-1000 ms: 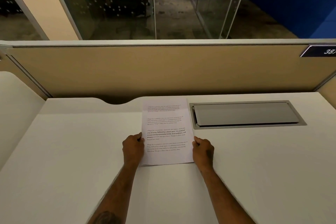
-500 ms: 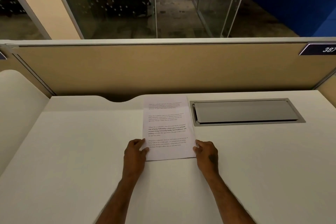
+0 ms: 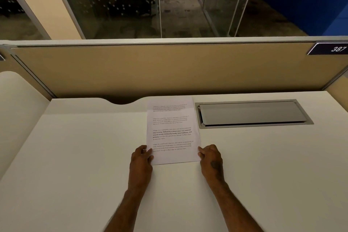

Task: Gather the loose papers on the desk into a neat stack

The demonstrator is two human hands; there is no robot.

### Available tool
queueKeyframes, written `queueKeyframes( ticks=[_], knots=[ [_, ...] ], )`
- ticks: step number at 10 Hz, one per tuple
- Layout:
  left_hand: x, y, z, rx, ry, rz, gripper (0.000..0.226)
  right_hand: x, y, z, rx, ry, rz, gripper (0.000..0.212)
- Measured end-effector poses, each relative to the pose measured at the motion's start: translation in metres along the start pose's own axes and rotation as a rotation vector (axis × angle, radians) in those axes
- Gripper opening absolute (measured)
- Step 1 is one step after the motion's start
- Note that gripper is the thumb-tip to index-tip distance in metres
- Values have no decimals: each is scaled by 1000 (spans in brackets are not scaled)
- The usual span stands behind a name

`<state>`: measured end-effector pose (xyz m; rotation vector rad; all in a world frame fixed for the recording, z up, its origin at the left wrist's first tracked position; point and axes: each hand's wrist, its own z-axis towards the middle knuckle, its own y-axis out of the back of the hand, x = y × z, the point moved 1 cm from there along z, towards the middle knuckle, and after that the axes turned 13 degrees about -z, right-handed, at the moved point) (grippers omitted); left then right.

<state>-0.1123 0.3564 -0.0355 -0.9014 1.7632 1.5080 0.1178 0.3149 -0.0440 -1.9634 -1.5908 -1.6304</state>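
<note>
Both hands have slid back toward the stack's near corners. Left hand [image 3: 141, 158] and right hand [image 3: 210, 156] rest loosely, fingertips touching the paper stack [image 3: 172, 132] near the desk's [image 3: 75, 156] far edge (beside the cable hatch [image 3: 252, 114]). Squeeze sides inward evenly.

An office cubicle. White desk [image 3: 75, 156] closed in by a tan fabric partition [image 3: 169, 69] with metal trim. On the partition's right end, a dark number plate [image 3: 328, 49] reading 387. Set flush into the desk, a grey cable hatch [image 3: 252, 114], with a curved cable notch [image 3: 122, 100] cut in the back edge. Beyond the partition, glass walls [image 3: 120, 2] with dotted frosting, carpeted floor and a dim desk chair [image 3: 148, 3].
</note>
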Motion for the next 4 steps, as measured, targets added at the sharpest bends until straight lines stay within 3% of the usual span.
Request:
queueKeyframes(
  ticks=[2,3,4],
  knots=[
    [-2,2,2,2,2,-10,34,3,3,-2,28,33,-52,17],
    [-1,11,-2,-49,-18,-11,33,0,12,-7,4,236,-414,23],
    [-4,19,-16,-117,-65,11,36,-1,23,-28,-104,330,-447,33]
  ],
)
